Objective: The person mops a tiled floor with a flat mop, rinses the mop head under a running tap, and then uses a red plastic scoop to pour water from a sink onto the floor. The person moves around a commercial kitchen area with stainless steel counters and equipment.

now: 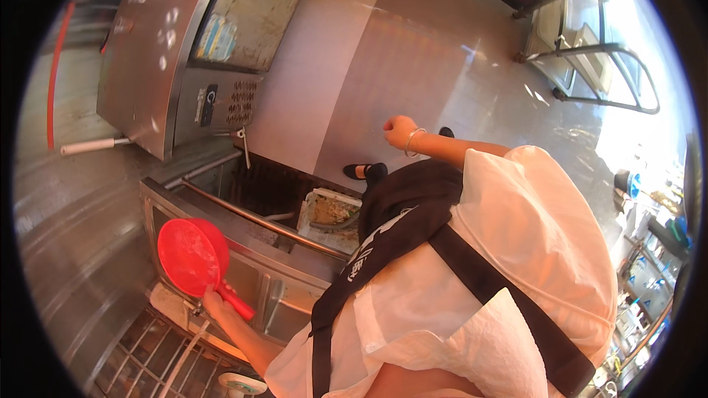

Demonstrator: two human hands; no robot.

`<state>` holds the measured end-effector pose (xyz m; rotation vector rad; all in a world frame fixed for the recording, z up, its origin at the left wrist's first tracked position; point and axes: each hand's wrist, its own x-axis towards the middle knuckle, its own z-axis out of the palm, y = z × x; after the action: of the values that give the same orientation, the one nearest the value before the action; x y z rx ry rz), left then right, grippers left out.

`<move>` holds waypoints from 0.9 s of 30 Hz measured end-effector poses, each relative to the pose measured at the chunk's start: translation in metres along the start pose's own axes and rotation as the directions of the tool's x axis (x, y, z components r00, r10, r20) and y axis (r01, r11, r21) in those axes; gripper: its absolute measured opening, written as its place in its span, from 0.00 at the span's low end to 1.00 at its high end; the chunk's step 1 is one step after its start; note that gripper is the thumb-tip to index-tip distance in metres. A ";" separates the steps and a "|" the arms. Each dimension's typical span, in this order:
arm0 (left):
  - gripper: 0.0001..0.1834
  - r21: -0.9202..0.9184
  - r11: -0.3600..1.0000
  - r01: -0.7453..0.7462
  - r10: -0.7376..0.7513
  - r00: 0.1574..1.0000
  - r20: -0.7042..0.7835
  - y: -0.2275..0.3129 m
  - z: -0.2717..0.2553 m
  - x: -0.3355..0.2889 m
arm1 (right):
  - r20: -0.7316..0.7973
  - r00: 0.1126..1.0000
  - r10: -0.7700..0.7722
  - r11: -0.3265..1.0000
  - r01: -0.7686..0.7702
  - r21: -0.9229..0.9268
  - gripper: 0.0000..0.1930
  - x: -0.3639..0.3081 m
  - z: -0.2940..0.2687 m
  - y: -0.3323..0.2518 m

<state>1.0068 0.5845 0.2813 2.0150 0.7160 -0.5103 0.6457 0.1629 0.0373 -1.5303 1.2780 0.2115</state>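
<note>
My left hand (215, 304) grips a red plastic dipper (188, 254) where its round bowl meets the short handle. The inside of the bowl faces up and shows whitish, shiny patches; I cannot tell whether it holds liquid. Below the dipper is a steel counter unit (254, 269) with a raised edge and framed panels. Away from the counter, my right hand (402, 133), with a bracelet at the wrist, hangs over the floor with fingers curled in and nothing visible in them.
A steel cabinet (151, 51) stands at the far left beside a white-handled rod (94, 146). A metal rail (258, 217) runs along the counter, with a dirty white container (330, 214) beyond it. Wire racking (155, 357) lies lower left. A wheeled trolley (612, 55) stands far right.
</note>
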 end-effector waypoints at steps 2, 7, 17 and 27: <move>0.11 0.028 0.996 -0.080 0.079 0.996 0.036 0.005 0.048 -0.037 | -0.025 1.000 0.003 0.998 -0.002 0.069 0.12 0.000 -0.030 0.028; 0.09 -0.029 0.978 -0.207 0.207 0.939 0.274 -0.022 0.208 -0.138 | -0.140 0.986 0.088 0.986 -0.067 0.152 0.12 0.009 -0.132 0.158; 0.04 -0.092 0.813 -0.575 0.335 0.332 0.882 -0.177 0.573 -0.350 | -0.169 0.492 0.854 0.441 -0.513 0.736 0.11 -0.145 -0.245 0.525; 0.19 -0.350 0.403 -0.846 -0.485 -0.522 0.702 -0.434 0.817 -0.532 | 0.405 0.095 0.909 -0.410 0.049 0.911 0.04 -0.291 -0.034 0.563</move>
<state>0.2618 -0.0896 -0.0787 1.0036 -1.9814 -1.9883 0.0685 0.3976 -0.0834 0.9130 2.1283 -0.6449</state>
